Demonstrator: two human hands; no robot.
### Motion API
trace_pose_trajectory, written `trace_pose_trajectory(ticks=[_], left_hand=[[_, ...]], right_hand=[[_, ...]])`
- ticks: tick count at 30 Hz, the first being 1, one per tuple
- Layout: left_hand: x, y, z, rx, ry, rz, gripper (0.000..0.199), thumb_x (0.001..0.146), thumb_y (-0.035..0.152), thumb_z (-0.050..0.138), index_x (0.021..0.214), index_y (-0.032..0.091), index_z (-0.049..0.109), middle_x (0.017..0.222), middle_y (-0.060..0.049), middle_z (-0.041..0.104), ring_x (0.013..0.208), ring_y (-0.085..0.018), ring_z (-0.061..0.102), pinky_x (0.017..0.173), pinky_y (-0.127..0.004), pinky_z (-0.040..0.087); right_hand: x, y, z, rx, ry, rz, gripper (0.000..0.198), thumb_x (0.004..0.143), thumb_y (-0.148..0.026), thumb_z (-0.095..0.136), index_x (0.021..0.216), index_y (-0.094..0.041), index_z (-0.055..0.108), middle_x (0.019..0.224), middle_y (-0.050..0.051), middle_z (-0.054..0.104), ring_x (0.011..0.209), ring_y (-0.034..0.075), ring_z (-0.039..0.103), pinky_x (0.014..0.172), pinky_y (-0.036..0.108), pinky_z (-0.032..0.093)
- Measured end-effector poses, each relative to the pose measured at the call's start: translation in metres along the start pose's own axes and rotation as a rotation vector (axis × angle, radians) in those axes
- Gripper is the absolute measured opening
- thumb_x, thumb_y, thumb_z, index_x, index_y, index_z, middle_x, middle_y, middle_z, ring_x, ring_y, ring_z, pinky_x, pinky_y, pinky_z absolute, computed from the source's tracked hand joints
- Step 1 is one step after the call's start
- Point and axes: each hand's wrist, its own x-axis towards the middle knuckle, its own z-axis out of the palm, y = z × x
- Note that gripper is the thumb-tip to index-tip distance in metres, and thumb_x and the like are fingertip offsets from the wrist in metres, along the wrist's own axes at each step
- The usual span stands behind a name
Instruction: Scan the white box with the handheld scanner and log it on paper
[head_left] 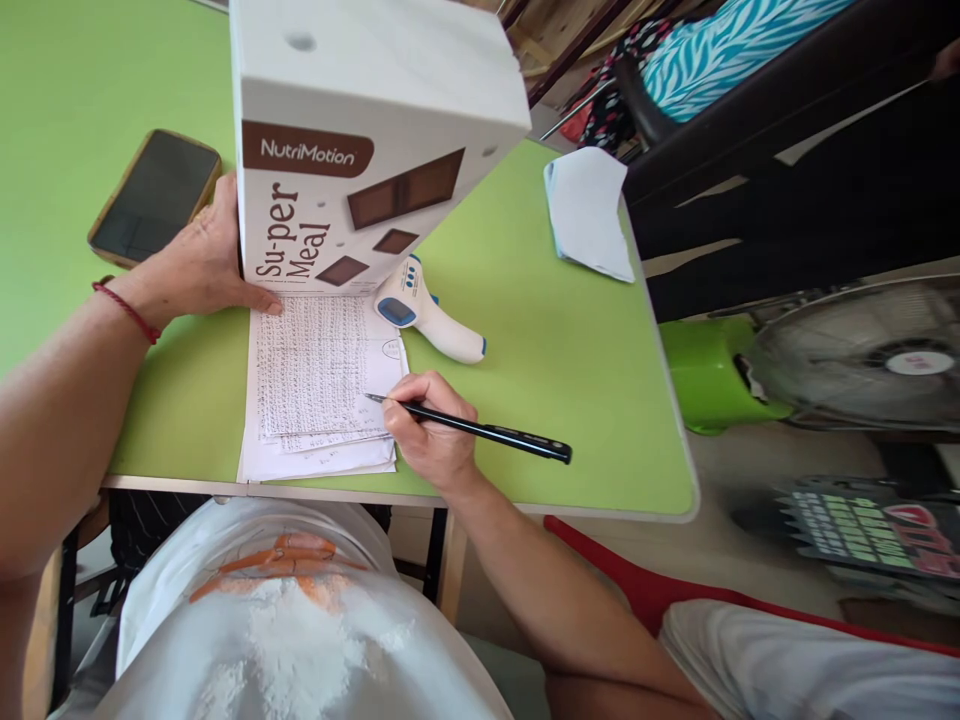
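Note:
A white NutriMotion Su-per Meal box [427,120] stands tilted on the green table. My left hand [206,255] grips its lower left edge, with the thumb across the bottom front corner and the other fingers partly hidden behind the side. Between my right thumb and fingers is a black pen [487,430]; my right hand [435,425] rests at the right edge of a stack of handwritten paper sheets [315,370]. The pen's tip points at the dense writing. The box covers the top of the sheets. Beside them lies a white and blue infrared thermometer [442,325].
A smartphone in a yellowish case [157,195] lies left of the box. Folded white paper [591,210] sits near the table's right edge. Past that edge are a fan [877,345] and a green plastic thing [709,375]. Green tabletop [592,410] extends around my right hand.

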Motion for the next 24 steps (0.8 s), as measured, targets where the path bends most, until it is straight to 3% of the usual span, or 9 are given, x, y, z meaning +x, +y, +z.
trace_pose_trajectory(ticks=[4, 11, 24], left_hand=[[0.0008, -0.0030, 0.0012, -0.145, 0.088, 0.041, 0.111, 0.044, 0.068, 0.082, 0.141, 0.029, 0.047, 0.140, 0.004, 0.054, 0.141, -0.039, 0.027, 0.120, -0.047, 0.017], [0.0024, -0.0040, 0.0025, -0.315, 0.138, 0.010, 0.103, 0.036, 0.045, 0.096, 0.128, 0.022, 0.055, 0.126, 0.003, 0.061, 0.134, -0.033, 0.032, 0.118, -0.038, 0.017], [0.0017, -0.0079, 0.0026, -0.312, 0.143, 0.083, 0.098, 0.042, 0.052, 0.096, 0.123, 0.016, 0.054, 0.125, 0.000, 0.062, 0.131, -0.032, 0.036, 0.117, -0.037, 0.020]], right_hand=[[-0.0004, 0.0000, 0.0004, -0.008, 0.032, 0.026, 0.011, 0.077, -0.020, 0.060, 0.070, -0.023, 0.053, 0.057, -0.006, 0.054, 0.050, 0.010, 0.048, 0.049, 0.024, 0.041], [-0.0007, 0.0001, 0.0010, -0.056, 0.037, 0.026, 0.010, 0.076, -0.020, 0.060, 0.069, -0.024, 0.053, 0.057, -0.006, 0.055, 0.051, 0.011, 0.050, 0.051, 0.025, 0.044], [-0.0013, 0.0006, 0.0001, -0.049, 0.038, 0.002, 0.012, 0.077, -0.017, 0.060, 0.071, -0.023, 0.052, 0.060, -0.006, 0.056, 0.051, 0.011, 0.051, 0.052, 0.025, 0.045]])
